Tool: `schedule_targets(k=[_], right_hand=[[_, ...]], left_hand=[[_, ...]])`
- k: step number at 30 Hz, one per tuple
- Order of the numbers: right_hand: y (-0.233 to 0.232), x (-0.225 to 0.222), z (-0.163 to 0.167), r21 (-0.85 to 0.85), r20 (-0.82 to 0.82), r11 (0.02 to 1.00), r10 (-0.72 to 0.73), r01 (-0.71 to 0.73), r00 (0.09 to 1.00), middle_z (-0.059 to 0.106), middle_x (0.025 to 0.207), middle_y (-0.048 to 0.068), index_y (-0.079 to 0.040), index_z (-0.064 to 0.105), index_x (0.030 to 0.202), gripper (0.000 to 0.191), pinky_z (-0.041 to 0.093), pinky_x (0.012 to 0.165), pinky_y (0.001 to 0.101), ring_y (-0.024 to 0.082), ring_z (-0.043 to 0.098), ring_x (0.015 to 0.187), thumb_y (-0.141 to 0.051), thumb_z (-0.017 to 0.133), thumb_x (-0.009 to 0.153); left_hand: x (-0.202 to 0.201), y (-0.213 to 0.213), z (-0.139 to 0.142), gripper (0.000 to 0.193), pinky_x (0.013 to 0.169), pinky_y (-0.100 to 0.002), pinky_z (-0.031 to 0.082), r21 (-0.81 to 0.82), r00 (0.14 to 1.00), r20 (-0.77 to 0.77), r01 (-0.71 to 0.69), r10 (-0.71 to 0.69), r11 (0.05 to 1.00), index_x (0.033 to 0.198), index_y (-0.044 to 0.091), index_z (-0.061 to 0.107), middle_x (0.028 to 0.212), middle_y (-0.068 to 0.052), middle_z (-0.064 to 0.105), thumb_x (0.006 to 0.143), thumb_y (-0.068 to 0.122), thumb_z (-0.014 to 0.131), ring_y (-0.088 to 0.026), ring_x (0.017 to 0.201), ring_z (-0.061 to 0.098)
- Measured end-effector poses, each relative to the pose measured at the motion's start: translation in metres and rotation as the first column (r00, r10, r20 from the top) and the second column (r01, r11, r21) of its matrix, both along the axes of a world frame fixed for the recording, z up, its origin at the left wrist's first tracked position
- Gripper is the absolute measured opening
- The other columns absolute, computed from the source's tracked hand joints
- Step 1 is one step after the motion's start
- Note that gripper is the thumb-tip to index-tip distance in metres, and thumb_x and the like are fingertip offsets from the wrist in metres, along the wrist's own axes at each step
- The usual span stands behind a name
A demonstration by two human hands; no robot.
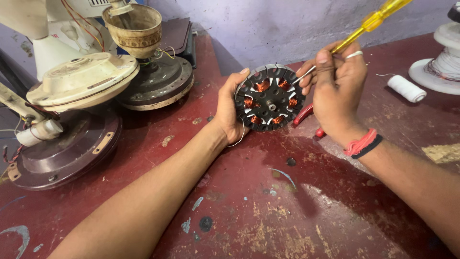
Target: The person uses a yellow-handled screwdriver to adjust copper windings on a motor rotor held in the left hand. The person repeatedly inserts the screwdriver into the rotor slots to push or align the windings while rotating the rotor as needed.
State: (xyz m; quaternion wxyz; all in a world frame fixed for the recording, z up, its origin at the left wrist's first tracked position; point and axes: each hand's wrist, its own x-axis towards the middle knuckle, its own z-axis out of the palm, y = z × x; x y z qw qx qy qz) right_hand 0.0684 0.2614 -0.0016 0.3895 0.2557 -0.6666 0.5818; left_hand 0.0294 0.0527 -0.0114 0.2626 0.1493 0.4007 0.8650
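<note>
Both forearms reach in from the bottom edge across a worn dark-red workbench [268, 211], meeting near its middle. The left hand [229, 108] comes up from the lower left with the wrist bent slightly inward; its fingers curl around the left rim of a round fan-motor stator [269, 97], thumb tip showing at the top edge, so the disc is clasped firmly and stood on its edge, its face turned toward the camera and its lower rim touching or just above the bench. The stator's dark laminated ring carries several copper wire coils [262, 86] set around a small central hub. The right hand [335, 91] arrives from the lower right, back of the hand toward the camera, fingers clenched around a yellow-handled screwdriver [369, 23] whose handle slants up and to the right out of the fist while its thin metal shaft points down-left, the tip meeting the stator's upper right rim. A ring sits on one finger, and a red and black wristband [362, 144] circles that wrist. Red-handled pliers [306, 117] lie on the bench just beneath this hand, partly hidden by it. To the far right rests a white thread spool [406, 88], and at the left stand stacked ceiling-fan motor housings [81, 81], well apart from the hands.
</note>
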Motion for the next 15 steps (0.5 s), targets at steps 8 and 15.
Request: schedule_targets(k=[8,15], right_hand=[[0.0022,0.0022,0.0010,-0.066,-0.022,0.996,0.053,-0.054,0.998,0.068,0.087,0.017,-0.001,0.042,0.119,0.017,0.056,0.058,0.0267,0.019,0.070,0.071,-0.015,0.049,0.126],[-0.0020,0.0056,0.0035,0.001,-0.020,1.000,0.007,-0.007,1.000,0.071,0.090,0.019,0.001,0.043,0.117,0.020,0.058,0.059,0.0266,0.018,0.071,0.071,-0.016,0.050,0.126]], left_hand=[[-0.0034,0.0019,-0.0042,0.049,0.091,-0.051,0.060,0.041,1.000,-0.015,-0.011,0.011,0.999,0.111,0.008,0.070,0.110,-0.014,0.073,0.091,0.051,0.062,-0.029,0.100,0.071],[-0.0019,0.0022,-0.0019,0.049,0.090,-0.051,0.060,0.026,1.000,0.021,-0.010,0.009,1.000,0.108,0.010,0.072,0.107,-0.011,0.075,0.088,0.053,0.061,-0.027,0.097,0.072]])
